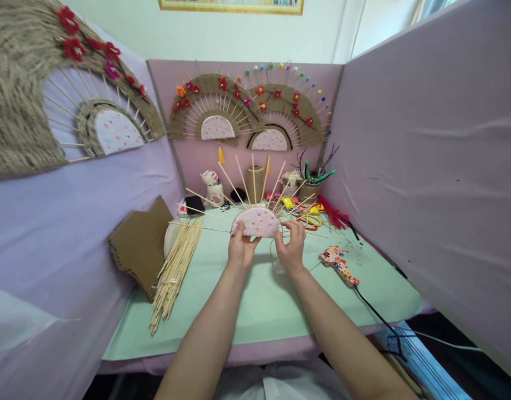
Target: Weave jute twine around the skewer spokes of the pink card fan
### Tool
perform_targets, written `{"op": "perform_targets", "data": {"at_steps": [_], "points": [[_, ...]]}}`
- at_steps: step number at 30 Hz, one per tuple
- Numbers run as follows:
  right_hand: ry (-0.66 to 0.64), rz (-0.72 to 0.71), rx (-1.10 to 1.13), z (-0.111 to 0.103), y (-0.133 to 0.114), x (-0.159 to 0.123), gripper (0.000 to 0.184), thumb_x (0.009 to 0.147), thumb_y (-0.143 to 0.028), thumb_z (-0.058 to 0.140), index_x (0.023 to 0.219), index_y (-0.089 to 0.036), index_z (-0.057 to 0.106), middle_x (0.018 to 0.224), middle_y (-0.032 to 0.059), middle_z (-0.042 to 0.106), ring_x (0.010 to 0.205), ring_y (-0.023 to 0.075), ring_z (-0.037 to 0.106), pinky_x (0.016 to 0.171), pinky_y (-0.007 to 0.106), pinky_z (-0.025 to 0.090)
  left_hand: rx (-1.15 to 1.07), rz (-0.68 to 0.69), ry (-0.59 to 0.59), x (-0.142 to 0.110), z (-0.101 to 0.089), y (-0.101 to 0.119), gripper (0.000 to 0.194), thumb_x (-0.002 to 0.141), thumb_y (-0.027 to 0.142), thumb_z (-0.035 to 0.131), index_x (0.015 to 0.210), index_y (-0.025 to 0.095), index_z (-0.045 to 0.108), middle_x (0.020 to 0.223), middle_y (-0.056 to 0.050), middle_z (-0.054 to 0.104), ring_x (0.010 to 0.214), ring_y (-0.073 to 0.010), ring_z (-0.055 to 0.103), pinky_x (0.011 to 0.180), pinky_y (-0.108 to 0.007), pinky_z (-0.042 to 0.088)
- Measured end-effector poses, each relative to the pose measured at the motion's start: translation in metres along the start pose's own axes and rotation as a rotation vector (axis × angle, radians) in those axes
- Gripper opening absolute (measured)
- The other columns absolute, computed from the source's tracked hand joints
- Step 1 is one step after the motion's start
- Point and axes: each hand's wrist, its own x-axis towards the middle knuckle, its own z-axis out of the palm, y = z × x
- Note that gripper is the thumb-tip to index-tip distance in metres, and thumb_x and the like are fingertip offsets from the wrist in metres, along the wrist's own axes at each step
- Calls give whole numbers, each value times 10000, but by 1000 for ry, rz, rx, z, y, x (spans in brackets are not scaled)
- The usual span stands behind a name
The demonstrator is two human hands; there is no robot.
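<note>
In the head view I hold up a half-round fan frame [257,222], covered in white cloth with pink spots. Thin wooden sticks [241,180] fan out from its curved edge. My left hand [240,247] is closed on its lower left part, thumb on the front and fingers beneath. At the right corner, my right hand [292,247] is closed in a pinch, its thumb by the cloth edge. A thin pale strand of twine [272,251] loops down beside the right fingers and seems to run from them; the pinch itself is partly hidden.
Left on the green tabletop [255,305] lie a bundle of sticks [176,266] and cardboard [141,244]. A patterned glue gun [339,265] with a black cord lies right. Behind are a twine spool [255,183], scissors [309,222] and green-handled pliers [317,176]. Finished fans [216,105] hang on the partitions.
</note>
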Motion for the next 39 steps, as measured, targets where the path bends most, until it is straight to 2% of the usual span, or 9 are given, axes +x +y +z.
{"op": "perform_targets", "data": {"at_steps": [3,7,10,14,22,32,35,39], "points": [[38,-84,5,-1,-10,5,243,854,-246,545,1091,-194,547,1045,95,565,1042,244,527,926,464,413,117,155,-98,-4,2,-5,307,715,320,752,978,208,641,1034,-60,669,1029,-210,609,889,-400,503],[19,-227,45,-3,-31,14,299,879,-209,538,1178,-219,541,1103,98,579,1078,234,541,940,441,413,266,289,-144,-6,1,-10,310,713,324,755,981,203,658,955,-39,679,920,-175,636,847,-343,517],[-11,-288,40,-4,-42,22,299,896,-191,529,1188,-244,566,1110,87,612,1067,222,566,934,416,411,373,369,-157,-5,-3,-12,312,723,326,747,994,195,667,980,-49,687,942,-180,638,883,-340,502],[-62,-345,69,-2,-44,29,275,910,-172,523,1159,-252,610,1099,75,655,1065,207,590,933,397,413,469,439,-202,-4,-5,-11,307,745,329,726,1018,198,673,1042,-64,694,993,-195,634,934,-358,476],[-78,-487,96,-1,-38,37,232,901,-105,538,1041,-237,668,1008,53,700,1012,180,619,894,360,440,526,479,-267,-6,-4,-12,261,778,317,698,1014,207,671,1020,-56,698,978,-185,631,929,-353,474],[-54,-528,130,2,-33,38,253,884,-89,557,1047,-250,663,977,38,709,977,182,631,888,370,476,537,467,-258,-7,-5,-13,284,766,343,707,1011,203,672,1030,-61,695,993,-194,631,948,-365,467],[-27,-479,132,-1,-33,37,299,899,-130,541,1143,-276,632,1067,54,682,1034,194,618,928,398,478,511,435,-225,-5,-6,-13,315,753,345,719,1026,201,659,1046,-63,693,995,-194,633,940,-363,472],[37,-324,108,-5,-27,32,337,916,-182,517,1233,-270,586,1146,89,630,1089,219,584,946,431,474,443,397,-175,-2,-7,-15,339,736,359,732,1017,190,648,1001,-56,690,953,-189,639,899,-355,493]]}}
